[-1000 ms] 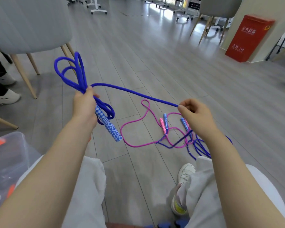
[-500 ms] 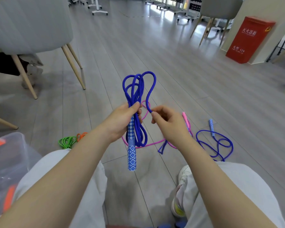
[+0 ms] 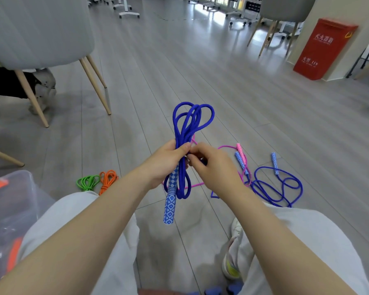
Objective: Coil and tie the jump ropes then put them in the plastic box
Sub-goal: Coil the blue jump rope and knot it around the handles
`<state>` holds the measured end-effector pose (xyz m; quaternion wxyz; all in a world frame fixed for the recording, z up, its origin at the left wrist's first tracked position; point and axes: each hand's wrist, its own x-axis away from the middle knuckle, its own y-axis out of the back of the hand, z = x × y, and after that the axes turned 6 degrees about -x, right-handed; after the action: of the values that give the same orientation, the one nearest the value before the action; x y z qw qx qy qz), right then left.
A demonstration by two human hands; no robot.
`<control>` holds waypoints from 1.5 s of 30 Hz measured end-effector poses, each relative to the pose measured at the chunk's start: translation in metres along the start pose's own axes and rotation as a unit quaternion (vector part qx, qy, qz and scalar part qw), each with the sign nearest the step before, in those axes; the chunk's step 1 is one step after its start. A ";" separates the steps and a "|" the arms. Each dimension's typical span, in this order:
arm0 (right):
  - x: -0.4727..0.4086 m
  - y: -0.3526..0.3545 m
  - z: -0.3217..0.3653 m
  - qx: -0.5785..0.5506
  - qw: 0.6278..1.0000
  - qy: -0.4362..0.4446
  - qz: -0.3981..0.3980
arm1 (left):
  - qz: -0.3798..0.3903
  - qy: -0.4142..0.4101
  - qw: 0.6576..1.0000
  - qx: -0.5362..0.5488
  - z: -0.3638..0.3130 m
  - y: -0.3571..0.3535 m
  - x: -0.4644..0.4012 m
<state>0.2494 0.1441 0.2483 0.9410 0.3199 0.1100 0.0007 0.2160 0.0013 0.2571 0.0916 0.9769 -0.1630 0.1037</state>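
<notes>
STEP: coiling, tie not yet made | blue jump rope [image 3: 188, 143], middle of frame, is held bunched by left hand [image 3: 168, 165] | right hand [image 3: 213, 165] pinches a strand | NEXT: strand likely wrapped around bunch, knotted | plastic box [image 3: 11, 201], lower left.

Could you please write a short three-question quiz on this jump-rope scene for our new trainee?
1. True or false: the left hand grips the coiled blue rope.
2. Which lies nearer the plastic box? A: green rope B: loose blue rope
3. Fill in: the right hand pinches the held rope beside the left ____.

Key: 1 true; 2 A; 3 thumb.
</notes>
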 end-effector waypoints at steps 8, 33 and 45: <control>-0.006 0.008 -0.002 -0.010 0.998 -0.057 0.010 | -0.062 -0.007 0.992 0.112 -0.007 0.006 -0.009; -0.006 0.042 -0.016 0.039 0.997 -0.060 -0.029 | -0.158 -0.039 0.987 0.017 -0.010 0.041 -0.014; -0.005 0.019 0.009 -0.186 0.978 -0.092 0.013 | 0.052 -0.047 0.994 -0.078 -0.012 0.001 0.005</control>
<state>0.2482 0.1528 0.2677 0.9900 0.1399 0.0167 0.0044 0.2187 0.0014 0.2695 0.1544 0.9607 -0.2254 0.0491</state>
